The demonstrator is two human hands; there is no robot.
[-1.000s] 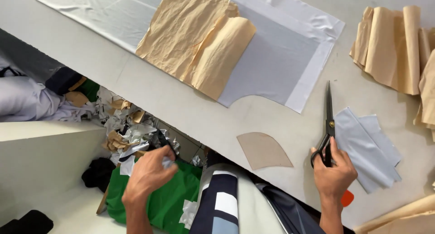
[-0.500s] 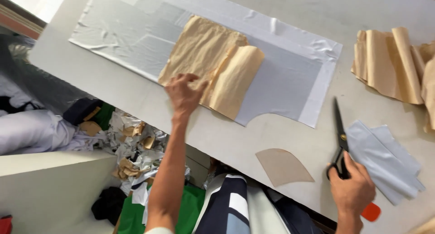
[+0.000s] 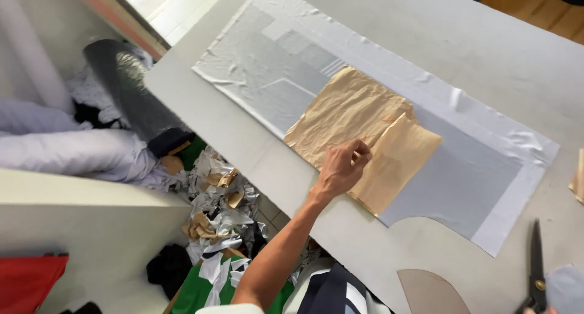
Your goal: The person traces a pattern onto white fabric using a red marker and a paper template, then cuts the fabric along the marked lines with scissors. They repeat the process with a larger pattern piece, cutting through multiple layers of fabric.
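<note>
Looking down from the head camera, I see the grey worktop (image 3: 462, 52) carrying a long sheet of pale grey fabric (image 3: 462, 168), spread flat but wrinkled at its edges. On it lies a crumpled tan paper pattern (image 3: 347, 110), its right part a folded flap (image 3: 395, 162) reaching toward the fabric's curved cut-out. My left hand (image 3: 339, 168) rests on the pattern's near edge, its grip pinched on the paper beside the fold. To do this well, I judge the paper should be lifted slowly and flat so the fabric beneath stays unwrinkled. Black scissors (image 3: 535, 259) sit at the lower right; the right hand is barely in frame there, so I cannot tell its grip.
</note>
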